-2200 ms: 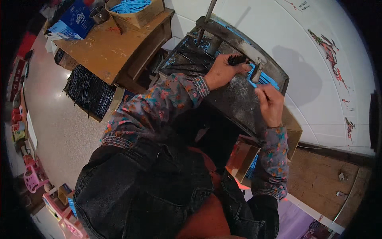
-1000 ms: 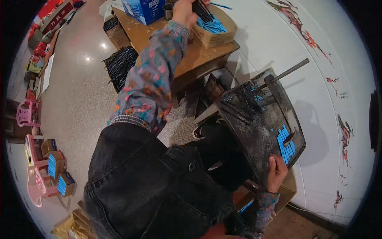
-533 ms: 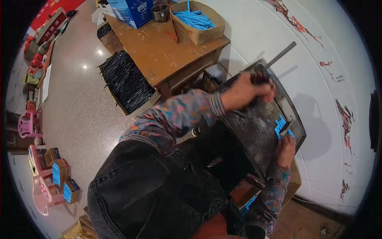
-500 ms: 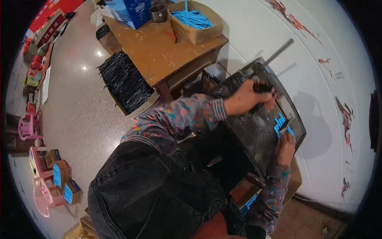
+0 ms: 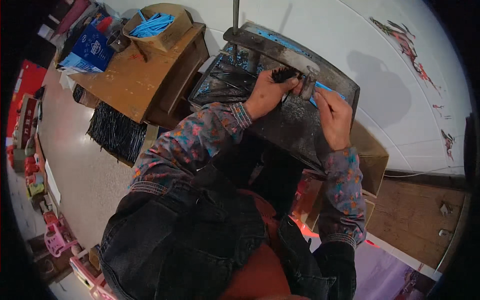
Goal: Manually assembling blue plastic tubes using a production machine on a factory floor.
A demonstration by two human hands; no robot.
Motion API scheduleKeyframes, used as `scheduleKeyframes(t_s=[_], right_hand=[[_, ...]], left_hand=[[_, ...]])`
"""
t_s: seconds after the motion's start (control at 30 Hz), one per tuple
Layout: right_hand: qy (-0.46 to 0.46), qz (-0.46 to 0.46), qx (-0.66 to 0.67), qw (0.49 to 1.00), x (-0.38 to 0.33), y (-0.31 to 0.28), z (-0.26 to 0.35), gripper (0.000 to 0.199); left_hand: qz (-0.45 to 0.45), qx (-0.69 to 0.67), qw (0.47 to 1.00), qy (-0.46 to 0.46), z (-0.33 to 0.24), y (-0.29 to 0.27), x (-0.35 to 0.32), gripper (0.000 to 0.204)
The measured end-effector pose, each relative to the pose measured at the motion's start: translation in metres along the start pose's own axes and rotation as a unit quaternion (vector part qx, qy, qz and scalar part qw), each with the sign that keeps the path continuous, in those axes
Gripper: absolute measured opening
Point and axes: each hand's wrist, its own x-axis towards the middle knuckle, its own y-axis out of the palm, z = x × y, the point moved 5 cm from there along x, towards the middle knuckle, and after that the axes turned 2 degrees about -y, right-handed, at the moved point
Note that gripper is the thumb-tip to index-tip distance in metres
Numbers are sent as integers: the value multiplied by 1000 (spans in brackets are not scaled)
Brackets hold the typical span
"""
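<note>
My left hand (image 5: 267, 95) is closed around a bunch of thin black strips (image 5: 284, 74), their ends sticking up past the fingers. Its fingertips are at a small metal block (image 5: 308, 87) under the end of a dark metal bar (image 5: 272, 50). On the other side of that block my right hand (image 5: 334, 114) pinches a blue strip (image 5: 314, 101), partly hidden by the fingers. More blue (image 5: 330, 90) shows just behind the right fingertips. Both hands are over a dark, worn worktop (image 5: 295, 120). Thin black strips (image 5: 232, 77) lie on its left part.
An upright metal rod (image 5: 235, 17) rises from the bar's left end. On the brown wooden table (image 5: 120, 85) are a carton of blue strips (image 5: 170, 40), a metal cup (image 5: 118, 42) and a blue box (image 5: 90, 47). Black strips (image 5: 112, 131) fill a box below; a white wall (image 5: 390, 115) stands behind.
The view has swung round, shifting the worktop up and left. My hands have come together at the metal block. The right hand has left the small blue pieces on the worktop and now pinches a strip.
</note>
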Motion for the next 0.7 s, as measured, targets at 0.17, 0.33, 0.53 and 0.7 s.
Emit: scheduleKeyframes(t_s=[0.17, 0.33, 0.53, 0.7], right_hand=[[206, -23, 233, 950, -1, 20, -30, 11], [15, 75, 81, 994, 22, 3, -8, 11], [86, 66, 160, 981, 9, 3, -31, 6], [38, 165, 21, 985, -14, 5, -58, 5]], left_hand=[[18, -28, 999, 7, 5, 0, 2, 10], [15, -26, 1000, -9, 3, -2, 1, 11], [28, 25, 999, -11, 3, -8, 2, 12], [52, -16, 998, -28, 4, 0, 0, 10]])
